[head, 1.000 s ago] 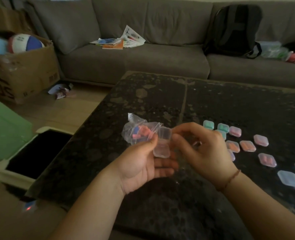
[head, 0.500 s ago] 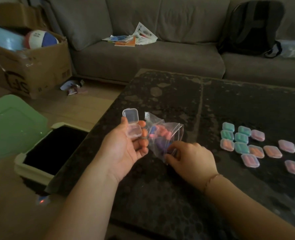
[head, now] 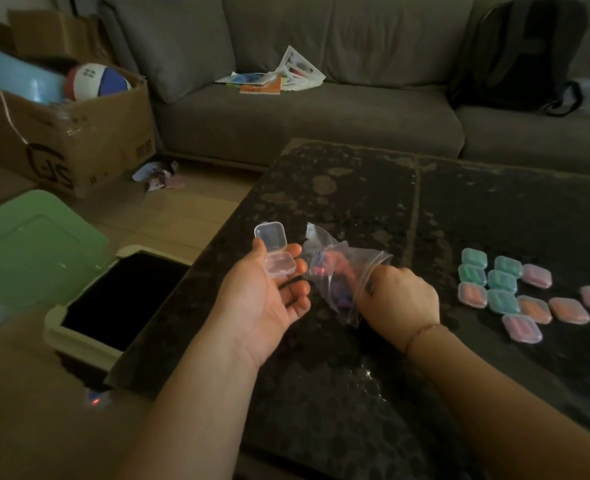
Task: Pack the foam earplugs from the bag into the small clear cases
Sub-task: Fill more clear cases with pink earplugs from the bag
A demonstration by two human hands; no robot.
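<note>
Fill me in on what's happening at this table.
A person is packing foam earplugs into small cases. The left hand holds an open, empty clear case at its fingertips. The right hand reaches into the plastic bag of coloured earplugs. A cluster of filled cases already lies on the dark table to the right.

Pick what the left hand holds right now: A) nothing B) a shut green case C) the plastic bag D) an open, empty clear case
D: the left hand pinches an open clear case between thumb and fingers, lid up and nothing inside, while the right hand reaches into the plastic bag of earplugs.
</note>
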